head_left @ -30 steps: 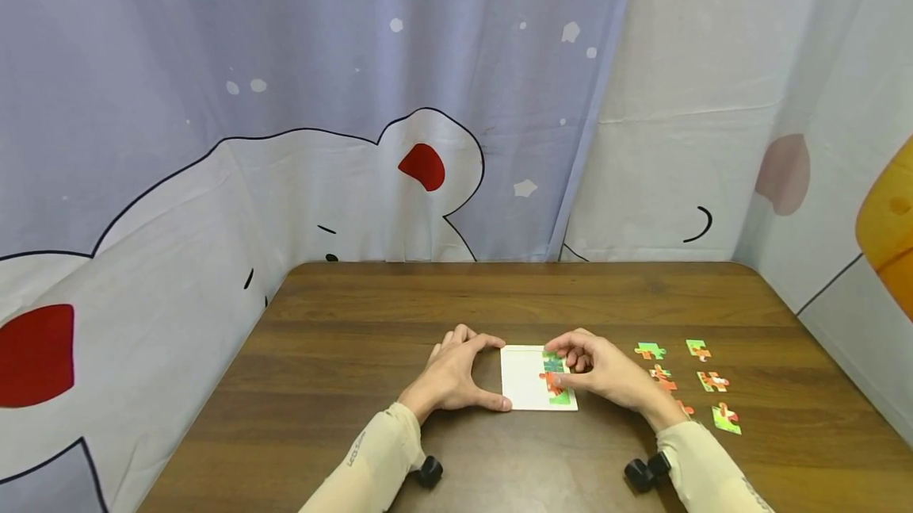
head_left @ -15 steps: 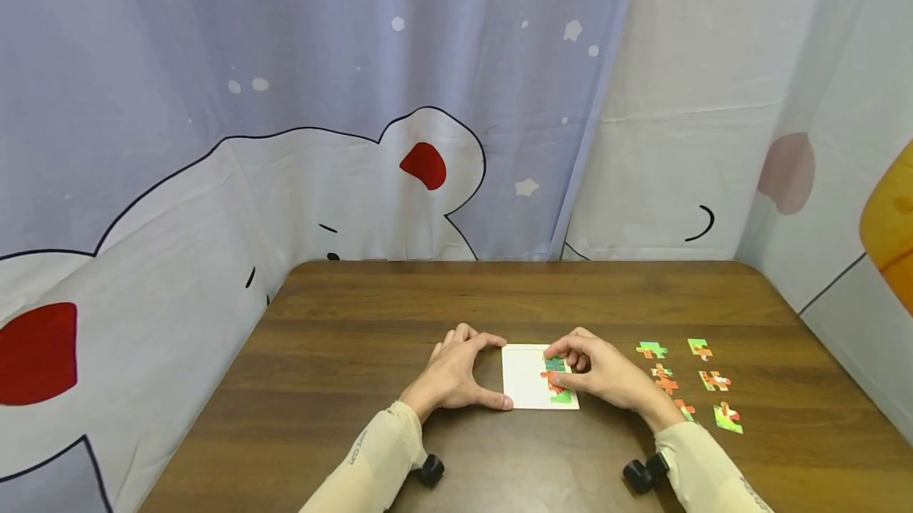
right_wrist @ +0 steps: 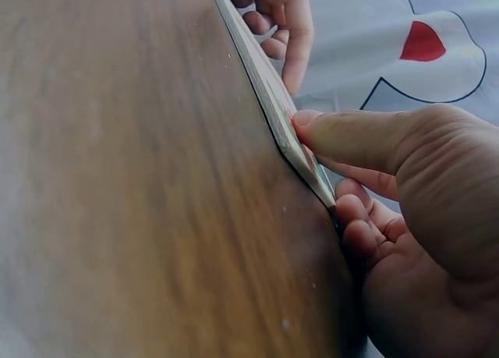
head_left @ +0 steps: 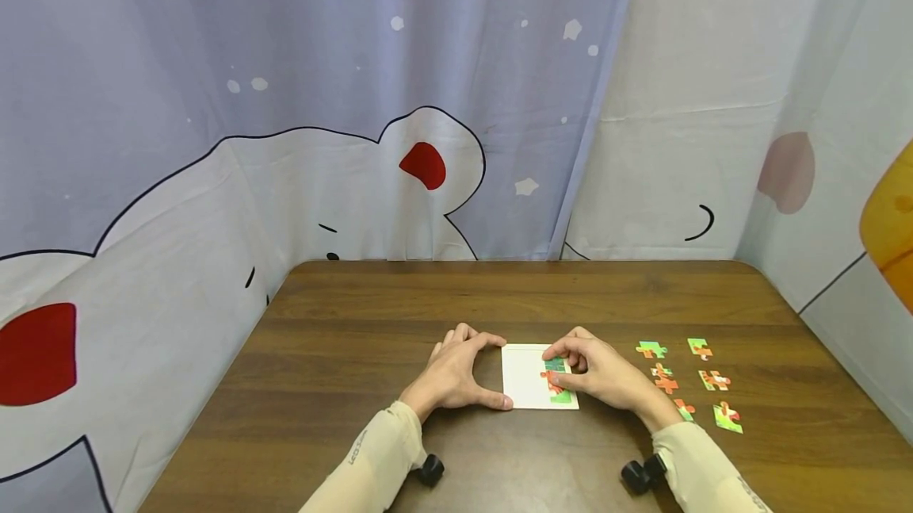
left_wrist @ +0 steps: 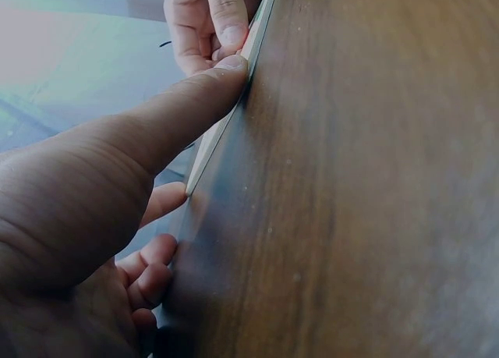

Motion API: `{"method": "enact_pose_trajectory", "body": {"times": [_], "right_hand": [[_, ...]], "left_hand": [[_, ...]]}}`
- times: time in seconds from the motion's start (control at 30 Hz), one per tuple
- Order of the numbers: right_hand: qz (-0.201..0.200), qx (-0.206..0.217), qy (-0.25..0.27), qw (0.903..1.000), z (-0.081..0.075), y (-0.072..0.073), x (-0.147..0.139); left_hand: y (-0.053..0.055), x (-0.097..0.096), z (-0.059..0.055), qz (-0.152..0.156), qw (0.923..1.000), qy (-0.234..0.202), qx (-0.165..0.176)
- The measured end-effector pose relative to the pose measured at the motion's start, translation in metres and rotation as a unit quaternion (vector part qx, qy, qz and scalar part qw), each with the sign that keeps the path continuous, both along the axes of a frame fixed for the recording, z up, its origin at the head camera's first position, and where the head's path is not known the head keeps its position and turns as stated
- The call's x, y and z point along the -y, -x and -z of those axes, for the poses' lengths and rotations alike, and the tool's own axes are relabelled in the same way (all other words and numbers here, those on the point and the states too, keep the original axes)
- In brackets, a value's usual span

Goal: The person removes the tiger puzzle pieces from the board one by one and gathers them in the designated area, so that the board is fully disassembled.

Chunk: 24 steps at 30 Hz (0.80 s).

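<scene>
A square white puzzle board (head_left: pixel 522 377) lies on the table with green and red jigsaw pieces (head_left: pixel 562 397) along its right side. My left hand (head_left: pixel 452 374) holds the board by its left corners, thumb at the near one and index finger at the far one. At the right side, my right hand (head_left: pixel 602 370) has thumb and index finger on a teal-and-red puzzle piece (head_left: pixel 556 365), partly hidden under the fingers. Seen from the right wrist, the right thumb (right_wrist: pixel 343 132) touches the top of the board near its edge. The other right fingers curl beside the board.
Several loose jigsaw pieces lie in two columns to the right, among them a green one (head_left: pixel 651 350) and a green-white one (head_left: pixel 727 418). The brown wooden table (head_left: pixel 342 354) reaches back to a printed curtain (head_left: pixel 321 61).
Both hands stay nearly where they were. The right index finger has shifted very slightly left on the board; the right wrist has moved a touch left as well.
</scene>
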State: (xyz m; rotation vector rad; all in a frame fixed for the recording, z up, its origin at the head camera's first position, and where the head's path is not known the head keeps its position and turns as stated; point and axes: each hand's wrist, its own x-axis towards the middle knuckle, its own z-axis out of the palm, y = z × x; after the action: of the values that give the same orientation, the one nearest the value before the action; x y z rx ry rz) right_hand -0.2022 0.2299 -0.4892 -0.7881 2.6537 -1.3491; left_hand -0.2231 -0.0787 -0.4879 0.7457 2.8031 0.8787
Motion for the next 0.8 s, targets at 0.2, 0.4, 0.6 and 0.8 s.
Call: {"method": "enact_pose_trajectory", "body": {"times": [0.2, 0.4, 0.6, 0.8], "right_hand": [[-0.002, 0.001, 0.003, 1.0000, 0.0013, 0.0004, 0.0010], [0.005, 0.005, 0.001, 1.0000, 0.0013, 0.0000, 0.0019], [0.011, 0.011, 0.008, 0.9998, 0.0018, -0.0001, 0.0026], [0.016, 0.007, 0.004, 0.9998, 0.0014, -0.0003, 0.0029]], "left_hand": [[-0.0009, -0.0001, -0.0003, 0.002, 1.0000, -0.001, -0.004], [-0.0008, -0.0006, 0.0000, 0.002, 1.0000, 0.003, -0.002], [0.0001, -0.0011, 0.0008, -0.001, 1.0000, 0.003, -0.001], [0.0004, -0.0008, 0.0007, 0.000, 1.0000, 0.001, 0.000]]}}
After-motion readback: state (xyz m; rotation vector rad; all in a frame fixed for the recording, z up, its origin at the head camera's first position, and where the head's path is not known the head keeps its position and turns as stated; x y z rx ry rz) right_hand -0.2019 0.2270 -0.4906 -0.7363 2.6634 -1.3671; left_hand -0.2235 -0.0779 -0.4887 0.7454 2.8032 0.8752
